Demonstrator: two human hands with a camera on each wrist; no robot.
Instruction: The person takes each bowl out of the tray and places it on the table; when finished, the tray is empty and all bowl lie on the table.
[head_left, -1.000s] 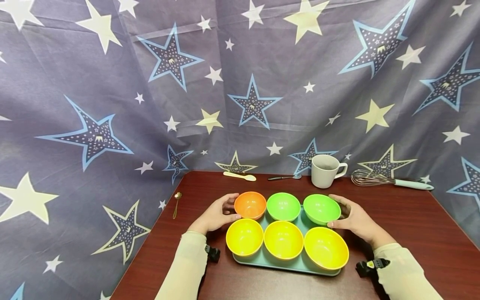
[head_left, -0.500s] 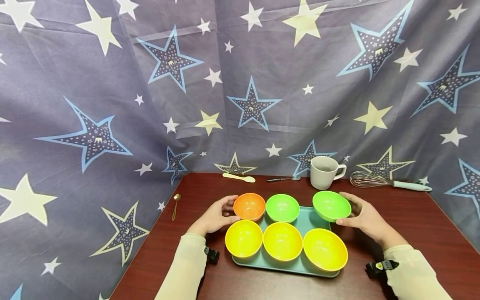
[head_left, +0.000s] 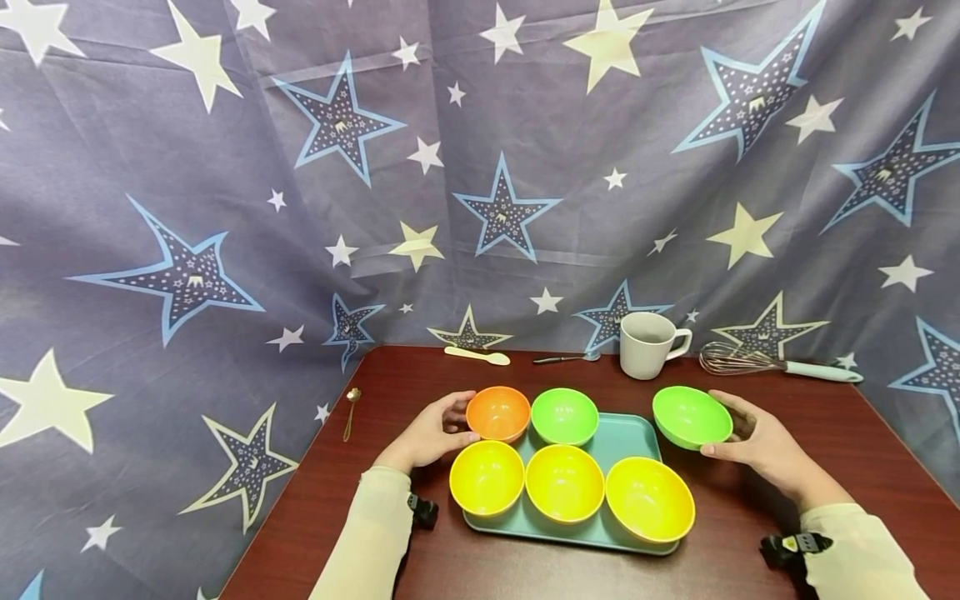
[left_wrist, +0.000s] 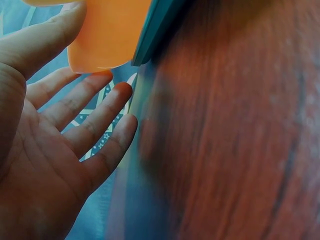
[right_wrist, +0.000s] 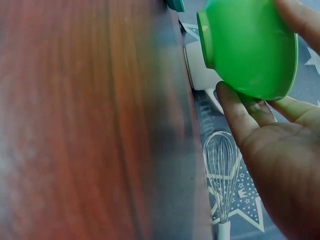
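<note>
In the head view my right hand [head_left: 767, 447] grips a green bowl [head_left: 692, 417] to the right of the teal tray [head_left: 630, 433]. The right wrist view shows this green bowl [right_wrist: 250, 47] held off the table, thumb on one side and fingers on the other. My left hand [head_left: 431, 433] holds the orange bowl [head_left: 498, 413] at its left side. In the left wrist view, thumb and fingertips lie about the orange bowl [left_wrist: 107, 37], which is by the tray's edge. A second green bowl [head_left: 565, 417] sits beside the orange one. Yellow bowls [head_left: 564, 483] form the tray's front row.
Behind the tray stand a grey mug [head_left: 647, 346] and a whisk [head_left: 780, 365]. A pale yellow spoon [head_left: 477, 356] and a small dark-handled utensil [head_left: 566, 359] lie at the table's back edge. A gold spoon [head_left: 351, 414] lies at left. A starry cloth [head_left: 480, 167] hangs behind.
My right hand has lifted the green bowl from the tray's back right corner and carried it rightward past the tray's edge. The left hand and orange bowl have stayed in place.
</note>
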